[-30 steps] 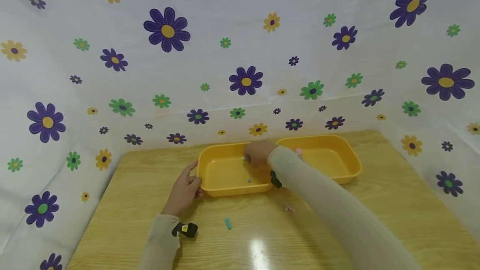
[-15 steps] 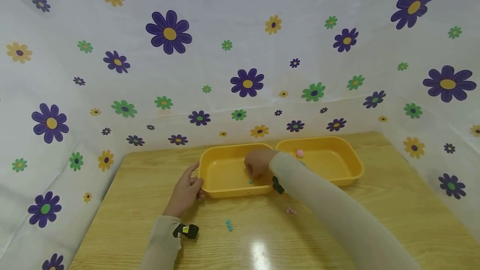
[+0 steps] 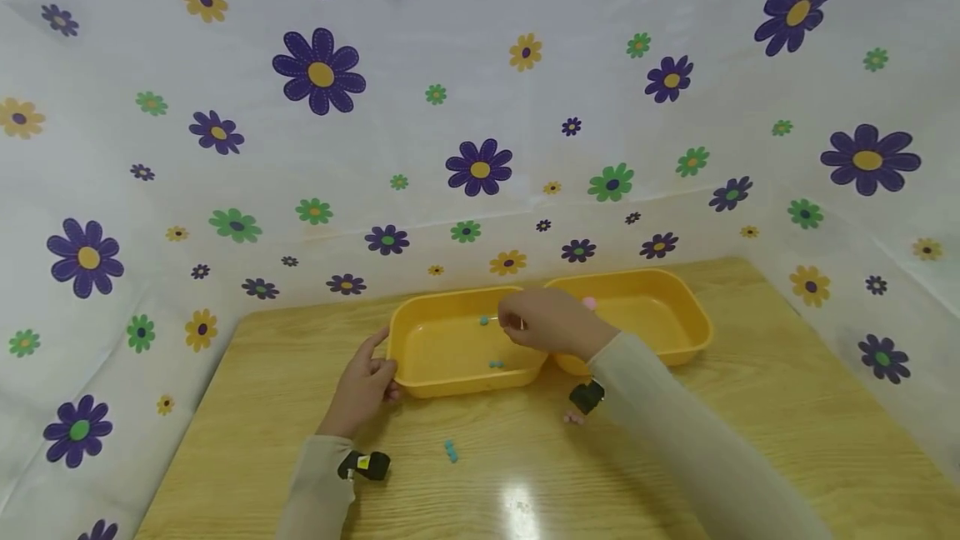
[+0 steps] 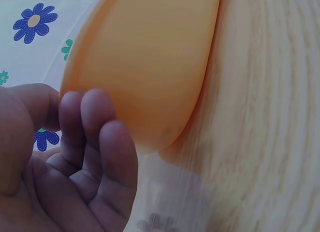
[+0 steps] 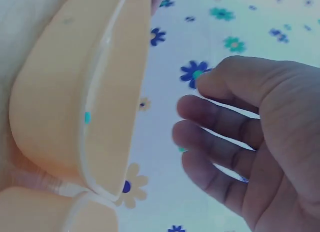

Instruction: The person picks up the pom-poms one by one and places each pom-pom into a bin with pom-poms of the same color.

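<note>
Left tray point(image 3: 450, 386) is being touched at its end by the left hand point(image 3: 360, 390), fingers relaxed; the right hand point(image 3: 555, 319) is being held above its other end, loosely curled, nothing visibly gripped. Apparently part-done: blue pieces point(image 3: 483, 321) are being held inside, a pink ball point(image 3: 589, 303) in right tray point(image 3: 663, 311); blue strip point(image 3: 451, 451), pink cluster point(image 3: 573, 417) are being left on worktop point(image 3: 405, 507).

Right tray point(image 3: 654, 319) partly out of sight behind the right grip point(image 3: 553, 319)
</note>
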Action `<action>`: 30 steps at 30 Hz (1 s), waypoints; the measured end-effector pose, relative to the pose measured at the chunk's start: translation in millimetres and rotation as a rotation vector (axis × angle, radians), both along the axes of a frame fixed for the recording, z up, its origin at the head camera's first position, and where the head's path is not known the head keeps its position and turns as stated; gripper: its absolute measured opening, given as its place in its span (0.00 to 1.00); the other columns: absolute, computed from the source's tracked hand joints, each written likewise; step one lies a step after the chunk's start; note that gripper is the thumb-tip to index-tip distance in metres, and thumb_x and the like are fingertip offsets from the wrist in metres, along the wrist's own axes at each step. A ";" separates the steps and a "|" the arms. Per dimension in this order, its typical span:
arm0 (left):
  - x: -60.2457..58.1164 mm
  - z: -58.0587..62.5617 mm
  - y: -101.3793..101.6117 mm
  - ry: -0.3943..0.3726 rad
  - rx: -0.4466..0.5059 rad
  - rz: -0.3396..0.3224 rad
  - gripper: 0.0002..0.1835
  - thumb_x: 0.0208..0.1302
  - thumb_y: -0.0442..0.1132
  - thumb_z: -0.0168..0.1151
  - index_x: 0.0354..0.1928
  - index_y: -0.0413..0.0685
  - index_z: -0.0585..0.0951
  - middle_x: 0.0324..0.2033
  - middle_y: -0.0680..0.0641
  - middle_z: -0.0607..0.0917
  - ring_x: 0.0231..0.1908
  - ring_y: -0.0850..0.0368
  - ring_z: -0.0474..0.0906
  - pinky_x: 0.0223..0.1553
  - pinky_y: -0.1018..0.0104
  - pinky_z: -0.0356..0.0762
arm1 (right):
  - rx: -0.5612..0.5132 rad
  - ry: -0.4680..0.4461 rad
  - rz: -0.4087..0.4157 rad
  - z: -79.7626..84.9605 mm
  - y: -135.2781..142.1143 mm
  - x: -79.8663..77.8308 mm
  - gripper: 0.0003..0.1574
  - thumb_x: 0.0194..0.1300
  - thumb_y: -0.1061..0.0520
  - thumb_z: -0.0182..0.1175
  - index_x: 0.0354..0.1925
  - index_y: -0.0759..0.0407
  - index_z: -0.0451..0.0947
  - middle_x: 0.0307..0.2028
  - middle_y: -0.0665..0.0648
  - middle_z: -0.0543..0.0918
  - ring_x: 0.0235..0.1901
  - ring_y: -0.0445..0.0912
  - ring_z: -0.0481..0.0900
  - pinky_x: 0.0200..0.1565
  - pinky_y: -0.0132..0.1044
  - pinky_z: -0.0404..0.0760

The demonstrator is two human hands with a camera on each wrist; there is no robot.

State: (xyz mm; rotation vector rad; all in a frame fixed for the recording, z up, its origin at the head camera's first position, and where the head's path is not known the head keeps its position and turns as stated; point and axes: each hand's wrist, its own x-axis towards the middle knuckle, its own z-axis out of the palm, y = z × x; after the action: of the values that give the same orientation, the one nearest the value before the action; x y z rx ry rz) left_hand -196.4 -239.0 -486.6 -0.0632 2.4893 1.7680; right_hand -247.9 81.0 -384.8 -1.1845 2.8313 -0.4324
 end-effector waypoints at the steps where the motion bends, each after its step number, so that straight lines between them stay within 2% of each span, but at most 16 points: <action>1: 0.0 -0.4 -0.1 0.000 0.001 -0.001 0.32 0.77 0.34 0.51 0.80 0.52 0.58 0.28 0.43 0.82 0.26 0.54 0.80 0.31 0.63 0.83 | -0.026 0.039 0.008 0.8 2.4 7.7 0.02 0.71 0.58 0.63 0.39 0.51 0.81 0.33 0.45 0.81 0.30 0.40 0.73 0.34 0.32 0.75; 6: -0.3 -1.9 -0.6 -0.004 0.006 -0.003 0.32 0.77 0.35 0.51 0.80 0.53 0.58 0.28 0.43 0.82 0.26 0.53 0.80 0.31 0.63 0.83 | -0.166 0.238 0.066 -1.8 13.8 42.9 0.04 0.68 0.61 0.65 0.42 0.54 0.83 0.36 0.47 0.85 0.32 0.40 0.79 0.35 0.29 0.80; 11: -1.5 -3.5 -0.7 -0.012 0.010 -0.011 0.33 0.78 0.35 0.51 0.80 0.52 0.57 0.29 0.43 0.82 0.26 0.53 0.81 0.32 0.63 0.84 | -0.245 0.324 0.067 -7.9 17.4 65.1 0.05 0.67 0.61 0.67 0.42 0.54 0.83 0.36 0.47 0.85 0.32 0.39 0.82 0.33 0.27 0.79; 19: 1.4 4.7 1.5 -0.024 0.005 -0.015 0.33 0.77 0.35 0.51 0.80 0.50 0.57 0.28 0.44 0.82 0.26 0.54 0.79 0.31 0.64 0.82 | -0.333 0.335 0.112 -23.9 3.2 83.8 0.05 0.65 0.59 0.69 0.41 0.53 0.84 0.35 0.46 0.85 0.29 0.35 0.79 0.29 0.21 0.74; 25: -1.3 3.0 -0.4 -0.017 0.008 -0.008 0.32 0.77 0.35 0.51 0.79 0.53 0.59 0.28 0.43 0.82 0.26 0.53 0.80 0.31 0.64 0.83 | -0.300 0.301 0.149 -35.1 -12.7 88.7 0.05 0.65 0.56 0.70 0.40 0.50 0.84 0.35 0.44 0.83 0.27 0.32 0.71 0.29 0.20 0.70; 28: -0.8 4.0 -1.3 -0.021 -0.008 -0.005 0.32 0.77 0.35 0.51 0.80 0.52 0.58 0.28 0.43 0.82 0.26 0.54 0.80 0.32 0.65 0.82 | -0.261 0.265 0.164 -37.7 -19.1 91.9 0.06 0.66 0.55 0.70 0.42 0.49 0.84 0.37 0.45 0.84 0.29 0.33 0.73 0.31 0.21 0.72; 30: -0.6 4.0 -1.8 -0.023 -0.012 -0.003 0.32 0.78 0.35 0.50 0.80 0.53 0.58 0.28 0.43 0.81 0.26 0.54 0.79 0.31 0.65 0.82 | -0.206 0.211 0.177 -40.2 -23.5 94.2 0.06 0.67 0.54 0.69 0.43 0.49 0.84 0.38 0.45 0.85 0.31 0.33 0.75 0.32 0.22 0.73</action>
State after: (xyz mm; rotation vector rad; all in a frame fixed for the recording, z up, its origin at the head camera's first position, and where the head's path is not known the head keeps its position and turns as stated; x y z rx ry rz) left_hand -197.0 -240.7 -482.6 -0.0807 2.4831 1.7413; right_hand -153.7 57.5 -424.9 -1.5934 2.8728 -0.6366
